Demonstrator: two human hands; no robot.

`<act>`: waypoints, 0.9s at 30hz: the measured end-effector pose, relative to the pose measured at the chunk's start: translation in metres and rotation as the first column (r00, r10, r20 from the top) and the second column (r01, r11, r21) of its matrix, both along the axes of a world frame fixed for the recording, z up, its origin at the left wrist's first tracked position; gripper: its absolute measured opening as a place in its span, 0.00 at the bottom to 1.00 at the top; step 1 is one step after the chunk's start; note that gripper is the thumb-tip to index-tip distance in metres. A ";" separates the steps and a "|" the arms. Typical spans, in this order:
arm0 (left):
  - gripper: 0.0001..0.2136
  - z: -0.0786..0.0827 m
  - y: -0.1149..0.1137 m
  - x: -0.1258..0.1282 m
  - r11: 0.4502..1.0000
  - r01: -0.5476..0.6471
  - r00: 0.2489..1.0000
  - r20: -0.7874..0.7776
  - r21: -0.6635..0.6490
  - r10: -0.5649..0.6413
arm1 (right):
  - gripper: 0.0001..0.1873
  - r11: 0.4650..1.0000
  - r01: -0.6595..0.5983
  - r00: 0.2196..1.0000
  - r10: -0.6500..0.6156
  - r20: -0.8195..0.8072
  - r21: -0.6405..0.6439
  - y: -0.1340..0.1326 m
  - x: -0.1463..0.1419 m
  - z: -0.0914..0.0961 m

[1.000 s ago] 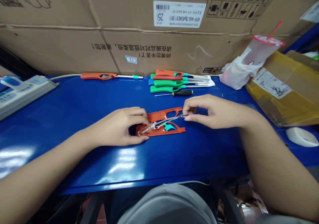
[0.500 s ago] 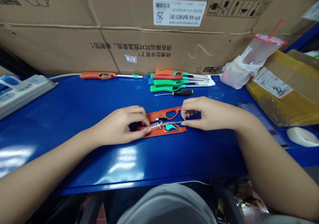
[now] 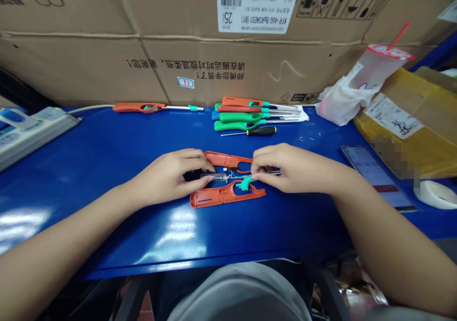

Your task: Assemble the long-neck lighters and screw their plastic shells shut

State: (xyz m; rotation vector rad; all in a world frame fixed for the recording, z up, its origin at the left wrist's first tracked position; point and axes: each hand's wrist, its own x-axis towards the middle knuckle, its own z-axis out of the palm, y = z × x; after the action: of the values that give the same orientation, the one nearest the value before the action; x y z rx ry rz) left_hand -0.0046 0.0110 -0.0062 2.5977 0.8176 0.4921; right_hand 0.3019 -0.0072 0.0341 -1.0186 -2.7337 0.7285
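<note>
My left hand (image 3: 185,176) pinches the clear fuel tank (image 3: 218,177) of a stick lighter between thumb and fingers. My right hand (image 3: 271,169) is closed on the lighter's thin metal rod (image 3: 274,172), at the end of the wires coming from the tank. A teal trigger (image 3: 245,183) sits just below the right fingertips, over the near orange shell half (image 3: 207,197). Beyond the tank lies the far orange shell half (image 3: 223,159), partly hidden by my fingers. A small black part with a white tip (image 3: 225,169) rests between the halves.
Several stick lighters (image 3: 243,117) lie against the cardboard box (image 3: 107,59), with a screwdriver (image 3: 262,131) before them. One orange lighter (image 3: 139,107) is further left. A power strip (image 3: 32,131), phone (image 3: 378,176), bagged cup (image 3: 360,85) and tape roll (image 3: 435,194) flank the blue table.
The clear tank and wires have come out of the near shell half and now lie between the two halves. My right hand has shifted slightly left. The teal trigger has turned.
</note>
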 end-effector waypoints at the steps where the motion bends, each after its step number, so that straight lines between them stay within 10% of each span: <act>1: 0.11 0.000 0.000 0.000 1.000 0.002 1.000 -0.001 -0.004 -0.002 | 0.09 1.000 0.014 1.000 -0.014 -0.016 0.011 0.001 0.002 0.002; 12: 0.11 0.002 0.002 0.000 0.995 -0.039 0.999 -0.007 0.091 0.040 | 0.09 0.962 0.213 0.946 -0.246 0.210 0.168 0.013 0.015 -0.003; 27: 0.15 -0.002 0.011 -0.004 0.986 -0.135 0.990 -0.022 0.100 0.138 | 0.07 0.972 0.173 0.972 -0.194 0.132 0.156 0.009 0.009 -0.002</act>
State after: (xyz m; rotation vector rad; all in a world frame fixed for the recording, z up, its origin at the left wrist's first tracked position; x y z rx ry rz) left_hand -0.0087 0.0218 -0.0083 2.6560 1.0098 0.5471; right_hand 0.3110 0.0017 0.0317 -1.3175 -2.7132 0.4373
